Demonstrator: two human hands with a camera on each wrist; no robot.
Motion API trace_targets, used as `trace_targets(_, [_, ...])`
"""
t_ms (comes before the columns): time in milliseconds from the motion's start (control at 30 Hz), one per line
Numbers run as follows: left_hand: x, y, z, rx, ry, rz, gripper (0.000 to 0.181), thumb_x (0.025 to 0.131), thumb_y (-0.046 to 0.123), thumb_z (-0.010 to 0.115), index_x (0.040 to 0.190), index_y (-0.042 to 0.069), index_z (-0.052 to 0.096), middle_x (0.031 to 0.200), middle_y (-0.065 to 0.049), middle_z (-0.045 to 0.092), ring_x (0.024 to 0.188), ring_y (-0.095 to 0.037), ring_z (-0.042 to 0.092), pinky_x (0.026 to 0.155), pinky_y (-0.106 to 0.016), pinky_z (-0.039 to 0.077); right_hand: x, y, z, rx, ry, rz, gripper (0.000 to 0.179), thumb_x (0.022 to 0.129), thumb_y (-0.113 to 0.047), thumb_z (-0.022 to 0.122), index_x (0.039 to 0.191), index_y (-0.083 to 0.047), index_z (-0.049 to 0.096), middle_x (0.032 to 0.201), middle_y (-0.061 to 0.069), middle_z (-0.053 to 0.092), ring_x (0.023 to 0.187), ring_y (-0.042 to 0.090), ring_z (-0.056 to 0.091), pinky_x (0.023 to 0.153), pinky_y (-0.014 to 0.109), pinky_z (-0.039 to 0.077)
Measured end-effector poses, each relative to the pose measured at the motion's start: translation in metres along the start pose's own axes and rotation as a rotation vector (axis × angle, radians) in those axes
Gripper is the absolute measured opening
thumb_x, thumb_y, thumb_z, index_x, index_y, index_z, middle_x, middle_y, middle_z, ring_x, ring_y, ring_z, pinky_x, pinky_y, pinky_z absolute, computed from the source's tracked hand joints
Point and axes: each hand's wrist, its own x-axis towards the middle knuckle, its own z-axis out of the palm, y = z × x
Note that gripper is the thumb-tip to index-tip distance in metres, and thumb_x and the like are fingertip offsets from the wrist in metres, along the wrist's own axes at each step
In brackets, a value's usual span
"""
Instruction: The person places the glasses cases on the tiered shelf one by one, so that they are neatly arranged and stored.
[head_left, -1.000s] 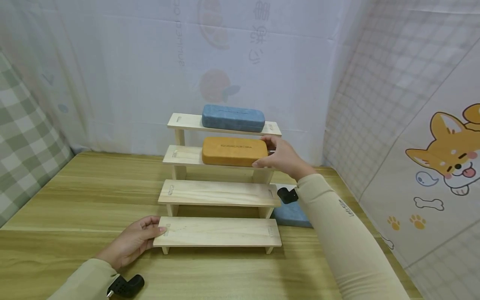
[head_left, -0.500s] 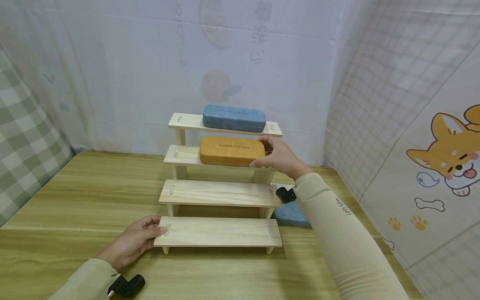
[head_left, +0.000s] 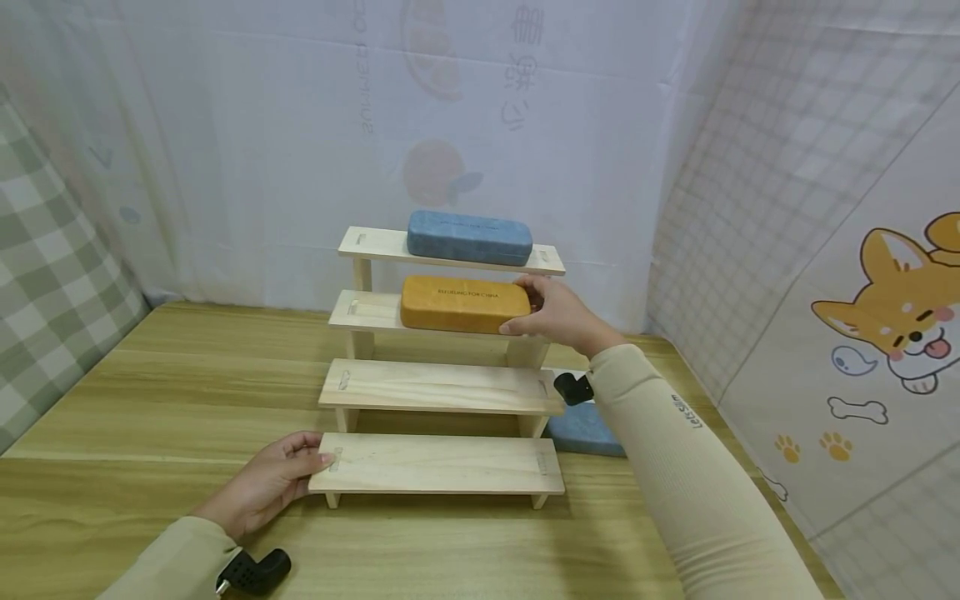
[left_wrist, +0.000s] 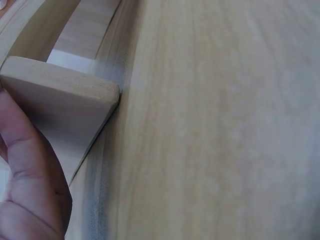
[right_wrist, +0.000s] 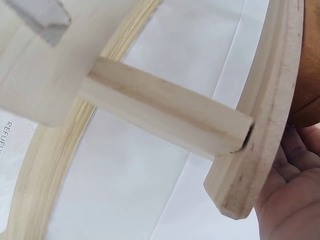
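Note:
A four-step wooden display stand (head_left: pixel 442 385) stands on the table in the head view. On its second step from the top lies an orange glasses case (head_left: pixel 465 305) with dark lettering. My right hand (head_left: pixel 562 317) grips the right end of this case, thumb in front and fingers behind. Part of the case (right_wrist: pixel 307 65) and the right palm show at the edge of the right wrist view. My left hand (head_left: pixel 273 479) holds the left end of the lowest step, thumb on top; its other fingers are partly hidden. A blue glasses case (head_left: pixel 470 238) rests on the top step.
Another blue case (head_left: pixel 585 429) lies on the table right of the stand, partly covered by my right forearm. A white curtain (head_left: pixel 262 167) hangs behind the table (head_left: pixel 187 383). Checked cloth (head_left: pixel 45 317) borders the left side, and a printed cloth (head_left: pixel 810 333) the right.
The orange case has shifted slightly left along its step with my right hand, and its front has turned a little. My left hand has stayed on the lowest step.

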Motion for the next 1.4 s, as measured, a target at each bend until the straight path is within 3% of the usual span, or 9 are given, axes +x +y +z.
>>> trace_targets(167, [0.0,0.0,0.0,0.003,0.005,-0.01,0.057,0.097,0.007,0.055,0.138,-0.016,0.022,0.11,-0.006,0.056,0.094,-0.011,0.06,0.082,-0.028,0.054,0.0,-0.001,0.001,-0.019,-0.023,0.006,0.081,0.081,-0.015,0.077,0.147,-0.002,0.032,0.131,0.017,0.049,0.112,0.03,0.051,0.093,0.041,0.048])
trace_targets(300, [-0.001,0.0,0.001,0.0,0.007,-0.011,0.059,0.097,0.007,0.055,0.138,-0.017,0.021,0.111,-0.006,0.055,0.094,-0.011,0.06,0.082,-0.028,0.054,-0.004,0.001,-0.001,-0.075,-0.022,0.012,0.092,0.083,-0.023,0.077,0.154,-0.006,0.02,0.148,0.015,0.037,0.13,0.031,0.042,0.107,0.046,0.039])
trace_targets(400, [-0.001,0.001,0.001,-0.005,0.005,-0.007,0.059,0.097,0.007,0.055,0.138,-0.017,0.02,0.111,-0.006,0.055,0.094,-0.011,0.06,0.082,-0.028,0.054,-0.01,0.004,-0.005,-0.12,-0.004,-0.014,0.093,0.083,-0.027,0.077,0.154,-0.01,0.019,0.151,0.012,0.034,0.135,0.03,0.036,0.11,0.046,0.035])
trace_targets(800, [0.0,0.001,0.002,-0.001,0.002,-0.009,0.06,0.097,0.009,0.055,0.139,-0.017,0.02,0.113,-0.007,0.055,0.096,-0.011,0.06,0.083,-0.029,0.054,-0.053,0.039,-0.026,-0.131,0.121,-0.135,0.075,0.087,-0.018,0.073,0.149,-0.001,0.032,0.144,0.021,0.042,0.131,0.038,0.04,0.105,0.056,0.035])
trace_targets(1167, [0.0,-0.002,0.0,-0.004,-0.016,-0.009,0.061,0.098,0.01,0.054,0.14,-0.016,0.018,0.114,-0.006,0.054,0.096,-0.012,0.06,0.083,-0.03,0.054,-0.089,0.091,-0.027,-0.07,0.18,-0.058,0.073,0.091,-0.024,0.069,0.15,-0.004,0.031,0.145,0.021,0.04,0.132,0.039,0.037,0.103,0.058,0.035])
trace_targets(1400, [0.0,-0.001,0.0,-0.018,-0.01,-0.014,0.06,0.098,0.009,0.053,0.14,-0.016,0.018,0.113,-0.006,0.055,0.095,-0.011,0.061,0.083,-0.028,0.054,-0.102,0.121,-0.028,-0.055,0.183,-0.017,0.076,0.091,-0.023,0.068,0.149,0.001,0.027,0.145,0.026,0.038,0.131,0.044,0.036,0.1,0.062,0.036])
